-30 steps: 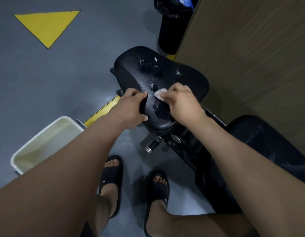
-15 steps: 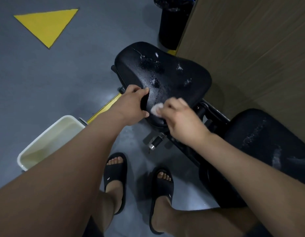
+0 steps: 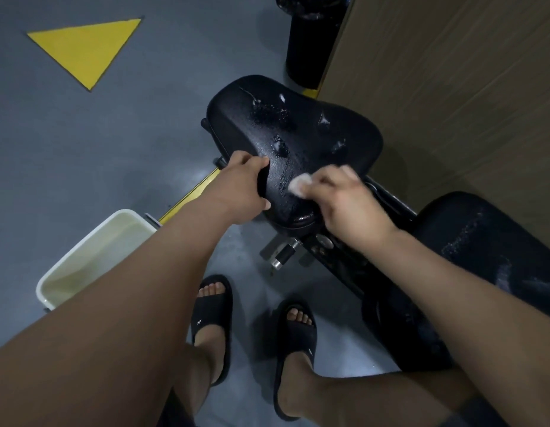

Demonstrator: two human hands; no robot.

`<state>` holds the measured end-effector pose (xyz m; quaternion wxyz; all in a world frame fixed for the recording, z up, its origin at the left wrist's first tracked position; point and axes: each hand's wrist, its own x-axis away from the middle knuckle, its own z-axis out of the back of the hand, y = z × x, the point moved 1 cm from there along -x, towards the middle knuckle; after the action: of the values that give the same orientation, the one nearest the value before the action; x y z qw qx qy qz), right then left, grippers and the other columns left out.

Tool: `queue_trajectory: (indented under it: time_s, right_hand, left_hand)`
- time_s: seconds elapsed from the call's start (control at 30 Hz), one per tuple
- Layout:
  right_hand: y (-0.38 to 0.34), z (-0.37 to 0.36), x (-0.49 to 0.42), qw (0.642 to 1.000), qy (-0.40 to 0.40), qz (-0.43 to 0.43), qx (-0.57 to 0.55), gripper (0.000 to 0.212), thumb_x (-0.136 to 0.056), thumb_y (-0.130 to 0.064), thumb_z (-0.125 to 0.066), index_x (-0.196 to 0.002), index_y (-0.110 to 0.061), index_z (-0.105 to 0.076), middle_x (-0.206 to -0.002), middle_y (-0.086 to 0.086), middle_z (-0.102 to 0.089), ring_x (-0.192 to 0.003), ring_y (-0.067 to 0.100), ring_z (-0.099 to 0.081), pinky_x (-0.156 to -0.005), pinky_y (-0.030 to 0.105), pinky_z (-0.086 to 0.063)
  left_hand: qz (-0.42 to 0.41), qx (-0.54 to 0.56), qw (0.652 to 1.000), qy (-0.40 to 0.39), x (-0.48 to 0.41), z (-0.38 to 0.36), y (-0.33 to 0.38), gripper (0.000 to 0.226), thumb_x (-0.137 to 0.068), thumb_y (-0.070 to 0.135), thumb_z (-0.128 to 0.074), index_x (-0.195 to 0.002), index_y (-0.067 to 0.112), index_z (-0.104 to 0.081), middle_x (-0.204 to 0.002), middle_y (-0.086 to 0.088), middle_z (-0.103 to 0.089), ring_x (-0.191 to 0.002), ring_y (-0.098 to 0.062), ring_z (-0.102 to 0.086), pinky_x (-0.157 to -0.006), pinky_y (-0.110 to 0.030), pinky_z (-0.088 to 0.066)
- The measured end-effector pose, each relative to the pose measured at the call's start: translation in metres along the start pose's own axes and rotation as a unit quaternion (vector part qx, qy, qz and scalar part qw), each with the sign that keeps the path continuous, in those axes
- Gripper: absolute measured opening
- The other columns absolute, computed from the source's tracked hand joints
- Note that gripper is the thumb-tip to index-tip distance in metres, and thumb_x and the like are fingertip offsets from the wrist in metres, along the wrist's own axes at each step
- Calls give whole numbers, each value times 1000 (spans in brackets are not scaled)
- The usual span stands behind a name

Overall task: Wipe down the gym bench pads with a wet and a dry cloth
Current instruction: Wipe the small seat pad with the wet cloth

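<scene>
A black seat pad (image 3: 301, 131) of the gym bench fills the middle of the view, wet, with drops and foam spots on it. My left hand (image 3: 242, 192) grips the pad's near left edge. My right hand (image 3: 341, 204) holds a small white cloth (image 3: 299, 184) bunched in its fingers and presses it on the pad's near end. A second, longer black pad (image 3: 483, 241) lies at the right, also streaked with wet marks. Most of the cloth is hidden inside my fingers.
A white tub (image 3: 92, 260) with water stands on the grey floor at the left. A black bin (image 3: 310, 41) stands beyond the seat, next to a wooden wall (image 3: 452, 87). The bench's metal frame and knob (image 3: 283, 257) sit under the pad. My feet in black slippers (image 3: 212, 322) stand below.
My right hand first drew the cloth back toward the pad's near end, then shifted it slightly outward again. My left hand has kept its grip on the edge.
</scene>
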<state>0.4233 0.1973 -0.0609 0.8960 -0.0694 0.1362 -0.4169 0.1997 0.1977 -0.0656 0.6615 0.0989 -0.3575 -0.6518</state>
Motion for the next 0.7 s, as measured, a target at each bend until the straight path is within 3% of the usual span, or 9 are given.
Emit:
queue_trajectory:
  time_s: [0.07,0.23,0.37,0.43,0.53,0.6,0.7]
  right_hand:
    - [1,-3,1,997,45,-60,-12,31,-95,-7,-58,-119,-17,-74,-103,6,-62,-85,27,-47,-72,43,-53]
    - [-23,-6,25,995,-51,76,-46,46,-87,6,-67,-128,-15,-70,-108,9,-59,-90,29,-50,-79,39,-52]
    - [5,-3,10,999,31,-39,-18,43,-90,2,-64,-127,-18,-71,-106,11,-59,-88,32,-50,-75,45,-55]
    - [-4,-5,11,997,30,-74,-3,45,-90,1,-59,-132,-13,-66,-107,13,-54,-90,32,-47,-74,47,-54]
    - [-16,-3,25,998,-55,27,-12,63,-83,6,-60,-143,-12,-56,-110,13,-50,-94,32,-48,-79,45,-54]
    - [2,4,24,996,-67,56,-12,67,-84,6,-64,-146,-20,-56,-109,13,-52,-94,32,-50,-79,44,-55]
    - [30,9,10,998,8,-60,16,48,-97,-8,-63,-140,-29,-60,-100,7,-48,-89,29,-47,-72,45,-55]
  left_hand:
    - [3,-5,1000,1,1,0,2,90,-83,21,-82,-157,22,-31,-152,0,-26,-133,-25,-47,-113,-32,-37]
    - [15,-16,1000,-6,-1,2,7,88,-82,20,-81,-156,21,-33,-150,-4,-26,-134,-27,-46,-109,-31,-38]
    - [30,-10,999,22,-4,3,15,67,-90,18,-69,-151,19,-40,-146,-7,-31,-129,-31,-50,-106,-30,-37]
    - [36,-11,999,25,-5,3,17,65,-90,18,-68,-149,18,-41,-145,-7,-32,-128,-32,-50,-104,-30,-38]
    - [44,-12,999,31,-7,2,21,64,-89,21,-69,-147,17,-42,-145,-8,-32,-130,-33,-48,-106,-33,-39]
    - [48,-10,998,37,-9,0,24,63,-90,25,-69,-146,14,-43,-144,-9,-32,-131,-34,-47,-109,-37,-39]
    - [38,-4,998,48,-10,-4,30,69,-91,34,-71,-150,16,-39,-147,-9,-31,-137,-34,-40,-116,-41,-34]
